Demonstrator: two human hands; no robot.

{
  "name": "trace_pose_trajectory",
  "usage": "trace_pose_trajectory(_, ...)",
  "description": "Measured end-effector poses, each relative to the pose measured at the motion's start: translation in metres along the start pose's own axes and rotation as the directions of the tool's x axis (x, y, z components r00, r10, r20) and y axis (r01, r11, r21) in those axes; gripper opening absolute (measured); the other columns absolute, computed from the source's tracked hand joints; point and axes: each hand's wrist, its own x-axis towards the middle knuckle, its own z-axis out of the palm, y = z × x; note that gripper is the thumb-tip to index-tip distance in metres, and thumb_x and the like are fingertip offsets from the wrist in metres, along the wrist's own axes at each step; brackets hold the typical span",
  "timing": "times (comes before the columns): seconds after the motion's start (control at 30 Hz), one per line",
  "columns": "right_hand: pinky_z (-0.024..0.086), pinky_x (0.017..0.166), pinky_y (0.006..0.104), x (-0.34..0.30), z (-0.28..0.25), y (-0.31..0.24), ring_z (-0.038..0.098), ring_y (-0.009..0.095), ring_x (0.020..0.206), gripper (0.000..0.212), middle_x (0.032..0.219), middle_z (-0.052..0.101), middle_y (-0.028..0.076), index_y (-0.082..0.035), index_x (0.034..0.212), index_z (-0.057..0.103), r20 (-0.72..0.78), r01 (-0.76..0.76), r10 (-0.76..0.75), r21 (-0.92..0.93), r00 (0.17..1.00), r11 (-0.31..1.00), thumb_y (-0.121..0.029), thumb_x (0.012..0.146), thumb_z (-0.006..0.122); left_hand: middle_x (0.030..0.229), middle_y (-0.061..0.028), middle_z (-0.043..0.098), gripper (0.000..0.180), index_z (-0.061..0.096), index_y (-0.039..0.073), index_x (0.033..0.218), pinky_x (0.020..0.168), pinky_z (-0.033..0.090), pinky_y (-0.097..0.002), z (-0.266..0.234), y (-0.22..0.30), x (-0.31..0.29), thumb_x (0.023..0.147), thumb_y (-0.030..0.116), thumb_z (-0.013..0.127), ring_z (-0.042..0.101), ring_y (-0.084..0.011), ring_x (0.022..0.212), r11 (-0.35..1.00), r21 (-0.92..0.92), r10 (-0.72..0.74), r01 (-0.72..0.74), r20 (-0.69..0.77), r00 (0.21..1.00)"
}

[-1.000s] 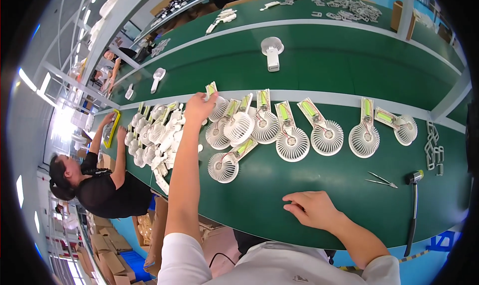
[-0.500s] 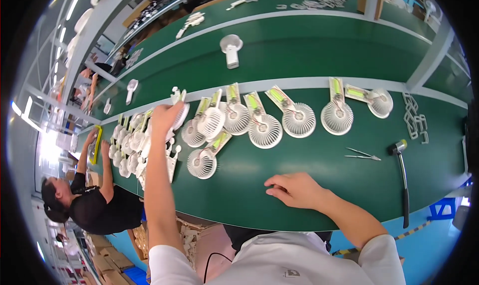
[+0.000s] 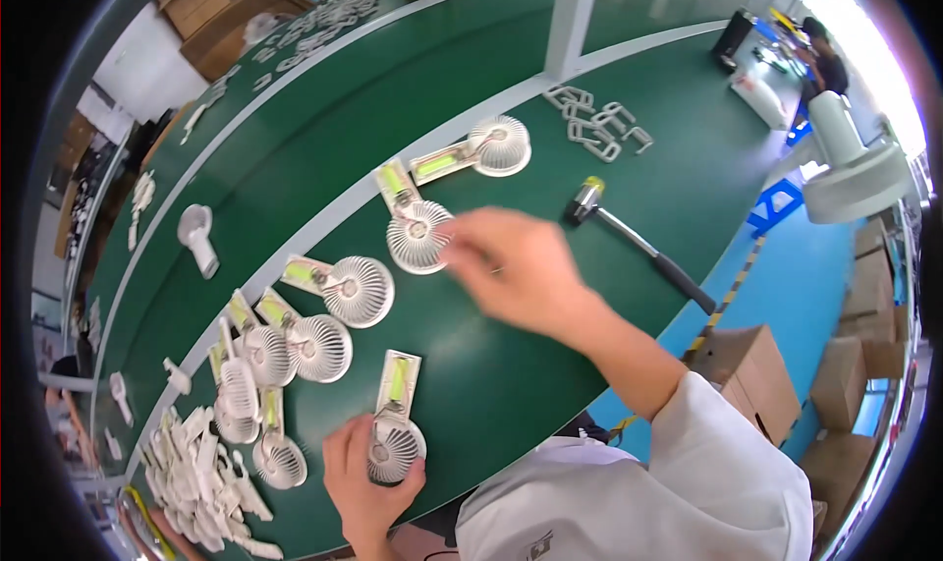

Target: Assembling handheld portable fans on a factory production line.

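My left hand (image 3: 365, 482) grips the round head of an opened handheld fan (image 3: 399, 443) at the table's near edge, thumb and fingers on either side of it. Its handle points away from me and shows a green-yellow cell inside. Higher up, my right hand (image 3: 521, 271) is smeared by motion beside another opened fan (image 3: 419, 237). A thin dark bit shows at its fingers, too small to name, and whether they hold it is unclear. More opened fans (image 3: 322, 348) lie in a curved row to the left, some overlapping.
A hammer (image 3: 629, 232) with a black grip lies right of my right hand. Grey-white loop-shaped parts (image 3: 599, 124) lie behind it. White plastic pieces (image 3: 201, 477) are heaped at the left. A white fan piece (image 3: 198, 237) lies beyond the divider. Cardboard boxes (image 3: 751, 379) stand right of the table.
The view has turned right. My left hand has come from the parts at the left to a fan in front of me. My right hand has moved forward; the tweezers no longer show clearly.
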Motion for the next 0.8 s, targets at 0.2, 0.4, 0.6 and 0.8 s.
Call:
trace_pose_trajectory(0.2, 0.055, 0.074, 0.0354, -0.042, -0.137, 0.084, 0.067, 0.025, 0.086, 0.027, 0.104, 0.067, 0.01, -0.007, 0.114, 0.069, -0.273, -0.389, 0.297, -0.404, 0.915, 0.828, -0.011, 0.088, 0.071, 0.15, -0.0219, 0.048, 0.085, 0.053, 0.001, 0.142, 0.114, 0.034, -0.0524, -0.015, -0.008, 0.026, 0.071, 0.037, 0.085, 0.045, -0.0407, 0.137, 0.988, 0.074, 0.137, -0.134, -0.034, 0.99)
trace_pose_trajectory(0.4, 0.05, 0.099, 0.0418, -0.015, -0.175, 0.178, 0.061, 0.033, 0.117, 0.044, 0.125, 0.066, 0.013, -0.01, 0.125, 0.067, -0.163, -0.264, 0.217, -0.747, 0.962, 0.61, -0.001, 0.082, 0.063, 0.135, -0.0174, 0.062, 0.042, 0.062, 0.001, 0.132, 0.109, 0.041, -0.0428, -0.084, -0.182, 0.082, 0.095, 0.019, 0.068, 0.055, -0.0332, 0.126, 0.926, 0.289, -0.104, 0.244, -0.425, 0.899)
trace_pose_trajectory(0.6, 0.049, 0.1, 0.0425, -0.03, -0.25, 0.24, 0.062, 0.037, 0.118, 0.039, 0.123, 0.068, 0.017, -0.005, 0.126, 0.066, 0.103, -0.073, 0.214, -0.727, 0.971, 0.682, -0.012, 0.087, 0.071, 0.113, -0.0181, 0.073, 0.041, 0.075, 0.006, 0.11, 0.099, 0.049, -0.0429, -0.139, -0.329, 0.119, 0.085, 0.039, 0.079, 0.066, -0.0363, 0.111, 0.837, 0.258, -0.232, 0.484, -0.633, 0.739)
trace_pose_trajectory(0.8, 0.05, 0.083, 0.0387, -0.023, -0.223, 0.235, 0.061, 0.029, 0.091, 0.045, 0.115, 0.064, 0.013, -0.005, 0.128, 0.059, 0.141, -0.189, 0.329, -0.588, 0.934, 0.786, -0.013, 0.086, 0.073, 0.126, -0.0273, 0.066, 0.074, 0.061, 0.004, 0.134, 0.106, 0.046, -0.0489, -0.128, -0.345, 0.113, 0.083, 0.056, 0.071, 0.059, -0.0442, 0.122, 0.589, 0.414, -0.456, 0.693, -0.538, 0.709)
